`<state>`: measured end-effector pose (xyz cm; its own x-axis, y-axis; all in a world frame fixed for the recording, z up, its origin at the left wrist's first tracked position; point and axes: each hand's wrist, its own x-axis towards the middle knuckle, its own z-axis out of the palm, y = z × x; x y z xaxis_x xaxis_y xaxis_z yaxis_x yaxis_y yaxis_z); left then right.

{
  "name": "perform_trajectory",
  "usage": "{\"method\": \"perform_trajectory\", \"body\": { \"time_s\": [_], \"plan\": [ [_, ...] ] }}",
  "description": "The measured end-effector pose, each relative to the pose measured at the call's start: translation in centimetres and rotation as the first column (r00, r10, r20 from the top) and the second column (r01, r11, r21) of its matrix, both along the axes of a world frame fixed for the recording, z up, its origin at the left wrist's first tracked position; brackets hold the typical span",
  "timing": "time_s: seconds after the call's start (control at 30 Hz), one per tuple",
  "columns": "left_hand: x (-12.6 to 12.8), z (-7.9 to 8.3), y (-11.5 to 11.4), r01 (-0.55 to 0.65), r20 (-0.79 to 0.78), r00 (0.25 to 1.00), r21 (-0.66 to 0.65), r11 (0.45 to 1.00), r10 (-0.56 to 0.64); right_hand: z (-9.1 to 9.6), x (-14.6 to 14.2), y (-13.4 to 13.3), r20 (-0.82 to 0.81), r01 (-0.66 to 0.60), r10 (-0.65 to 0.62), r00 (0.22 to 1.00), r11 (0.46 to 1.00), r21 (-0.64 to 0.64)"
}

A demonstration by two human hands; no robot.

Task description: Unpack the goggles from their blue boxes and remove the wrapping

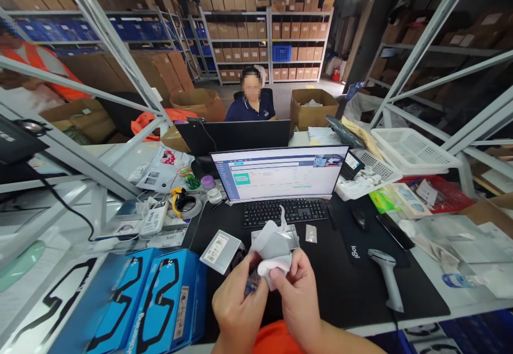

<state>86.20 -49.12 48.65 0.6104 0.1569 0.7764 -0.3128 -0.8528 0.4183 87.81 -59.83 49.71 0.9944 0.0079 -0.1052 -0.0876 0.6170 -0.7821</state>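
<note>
Currently, both hands are closed on the white wrapping (271, 241): left hand (239, 303) and right hand (300, 296) pinch its near end with thumbs and fingers. Wrapping is above the black desk mat (332, 284), in front of the keyboard (284, 212). It blocks most of a small open box (294, 235) behind it. A darker item under the left fingers is mostly hidden; identity unclear.

Surroundings: labelled grey box (220, 251) lies tilted in plan, near the left hand; small clear sachet (311, 234) sits right of the open box. Blue cartons (166, 300) crowd the left side. Monitor (280, 175) stands behind the keyboard and closes off the forward side. To the right: mouse (358, 218), phone (395, 231), scanner (387, 279). Farther left: tape rolls (186, 204) and purple-lidded jar (214, 189). 1 co-worker (250, 105) sits beyond a 2nd monitor (240, 136).
</note>
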Motion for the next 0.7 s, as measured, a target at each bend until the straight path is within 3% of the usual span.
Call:
{"method": "perform_trajectory", "body": {
  "time_s": [0.07,0.13,0.3,0.37,0.43,0.5,0.6,0.7],
  "plan": [
    [-0.1,-0.4,0.1,-0.024,0.032,0.999,0.029,0.999,0.023,-0.7,0.3,0.2,0.005,0.071,-0.071,0.997,0.986,-0.148],
    [-0.2,-0.6,0.2,-0.052,0.078,0.996,0.066,0.996,0.047,-0.8,1.1,-0.2,-0.029,0.08,-0.088,0.996,0.976,-0.2],
    [0.2,-0.3,-0.2,0.005,0.052,0.999,0.137,0.991,-0.012,1.5,4.4,-2.0,-0.164,-0.024,0.04,0.986,0.995,0.098],
    [0.3,-0.2,-0.3,0.025,0.047,0.998,0.133,0.991,-0.031,2.2,4.9,-2.4,-0.181,-0.059,0.084,0.98,0.989,0.138],
    [0.3,-0.4,-0.2,0.011,0.053,0.998,0.117,0.993,-0.018,2.1,4.3,-2.2,-0.158,-0.05,0.061,0.986,0.996,0.076],
    [0.3,-0.6,0.0,0.004,0.064,0.998,0.092,0.996,-0.01,1.3,2.8,-1.7,-0.109,0.013,-0.022,0.994,0.996,-0.085],
    [0.3,-0.9,0.4,0.019,0.072,0.997,0.078,0.997,-0.025,0.1,1.1,-1.3,-0.063,0.058,-0.076,0.995,0.964,-0.259],
    [0.4,-0.9,0.4,0.014,0.069,0.997,0.095,0.995,-0.02,0.7,2.3,-2.1,-0.117,-0.04,0.026,0.993,0.991,-0.124]
  ]
}}
